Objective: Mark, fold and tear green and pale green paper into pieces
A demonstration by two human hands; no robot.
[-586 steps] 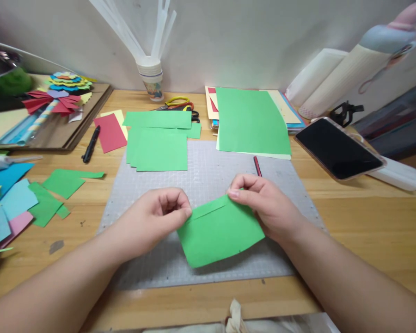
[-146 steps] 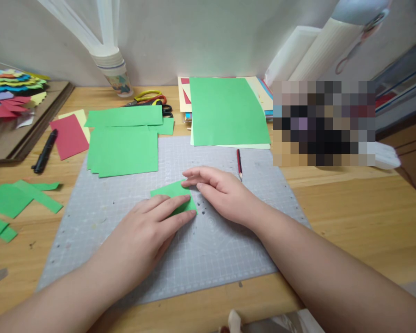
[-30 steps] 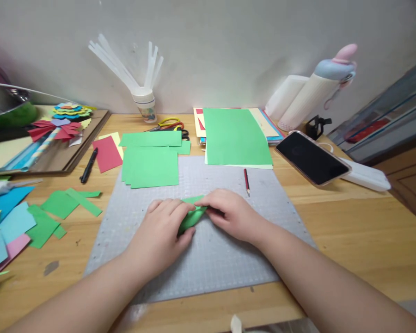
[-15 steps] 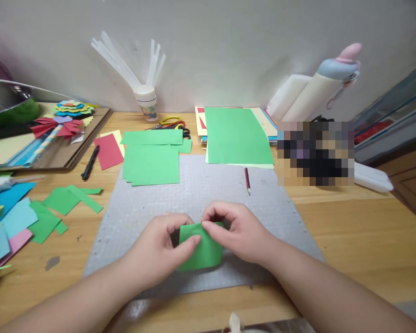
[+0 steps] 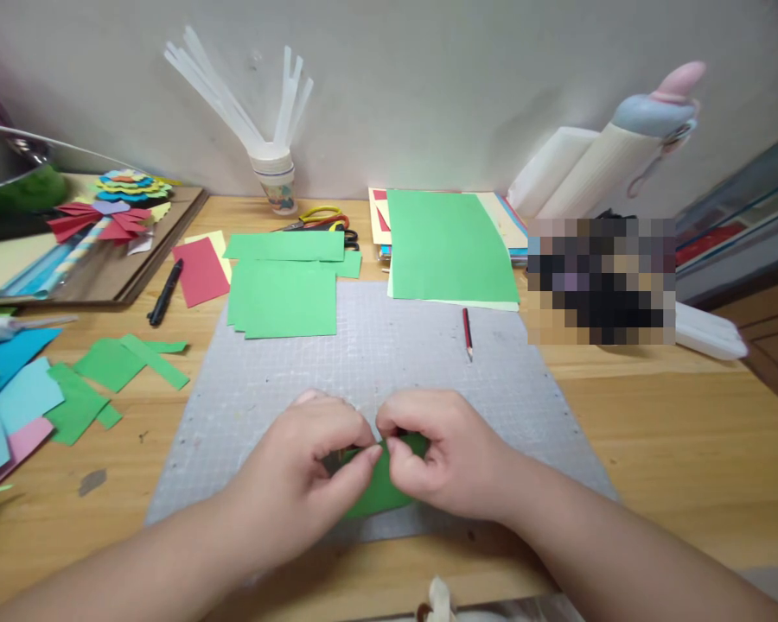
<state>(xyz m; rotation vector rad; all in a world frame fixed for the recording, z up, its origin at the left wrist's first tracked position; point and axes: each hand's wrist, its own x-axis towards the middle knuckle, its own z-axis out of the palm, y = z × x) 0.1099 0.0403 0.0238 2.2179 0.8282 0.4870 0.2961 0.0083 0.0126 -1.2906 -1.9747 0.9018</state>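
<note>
Between my hands a small piece of green paper (image 5: 384, 491) is bent over, just above the grey cutting mat (image 5: 389, 363). The thumb and fingers of my left hand (image 5: 321, 458) pinch its upper edge near the middle. Close beside them, my right hand (image 5: 447, 449) pinches the same edge with thumb and curled forefinger. Both hands hide much of the sheet. Farther up the mat lie a red-and-black pencil (image 5: 468, 333) and a stack of cut green sheets (image 5: 285, 298).
Large green sheets (image 5: 450, 246) lie on a paper pile at the back. Scissors (image 5: 321, 216) and a cup of white strips (image 5: 277, 186) stand behind the mat. At left are a black pen (image 5: 166, 294), red paper (image 5: 202, 271) and green scraps (image 5: 78, 402). A bottle (image 5: 613, 155) leans at right.
Both hands have closed in on the green paper's upper edge, my left thumb moving up from its face. The paper now tilts flatter and shows less of its front. The camera view has shifted slightly.
</note>
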